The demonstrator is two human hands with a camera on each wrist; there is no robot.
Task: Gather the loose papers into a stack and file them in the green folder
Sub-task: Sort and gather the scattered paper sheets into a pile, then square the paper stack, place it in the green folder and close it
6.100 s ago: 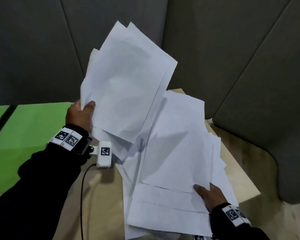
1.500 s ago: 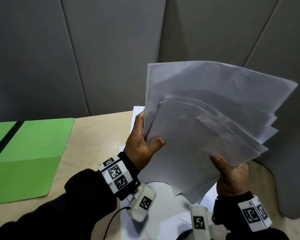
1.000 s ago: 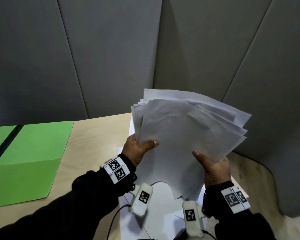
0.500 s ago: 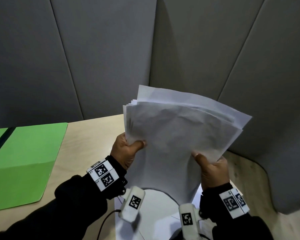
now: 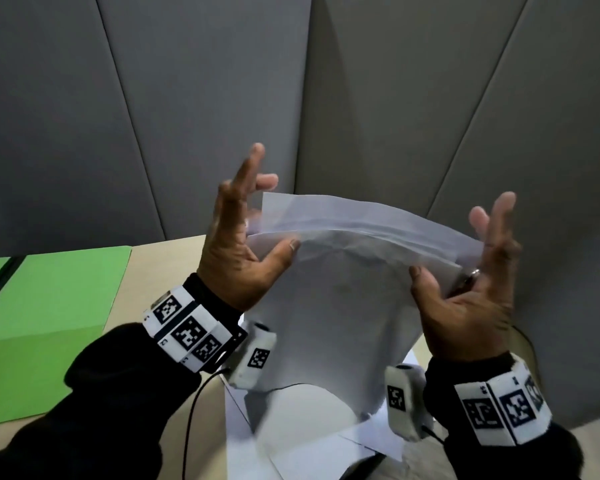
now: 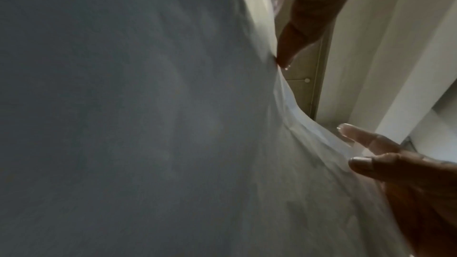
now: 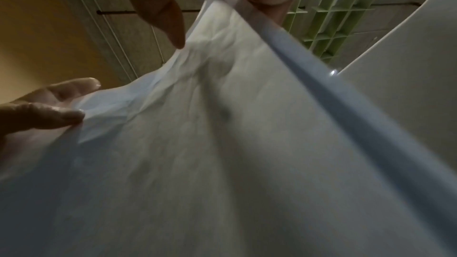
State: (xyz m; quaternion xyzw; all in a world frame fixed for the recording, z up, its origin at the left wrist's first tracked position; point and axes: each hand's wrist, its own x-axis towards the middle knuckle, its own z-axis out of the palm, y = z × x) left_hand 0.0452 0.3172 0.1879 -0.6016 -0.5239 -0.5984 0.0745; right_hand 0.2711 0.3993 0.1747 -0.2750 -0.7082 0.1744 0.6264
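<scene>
A stack of white papers (image 5: 343,299) stands upright on its lower edge above the table, held between my two hands. My left hand (image 5: 243,220) flanks its left side with the fingers straight and spread, and the thumb touches the front sheet. My right hand (image 5: 489,258) does the same on the right side. In the left wrist view the papers (image 6: 148,124) fill the frame, with the fingertips (image 6: 366,138) lying along their edge. The right wrist view shows the papers (image 7: 222,144) slightly crumpled near the thumb. The green folder (image 5: 49,306) lies open at the left.
A few more white sheets (image 5: 309,445) lie on the wooden table (image 5: 163,258) under the stack. Grey padded panels (image 5: 222,98) wall off the back and the right. A cable (image 5: 191,410) runs from my left wrist.
Both hands have let go of their pinch on the stack and opened their fingers, now flanking its sides. The stack has dropped lower and its sheets are more aligned than a second ago.
</scene>
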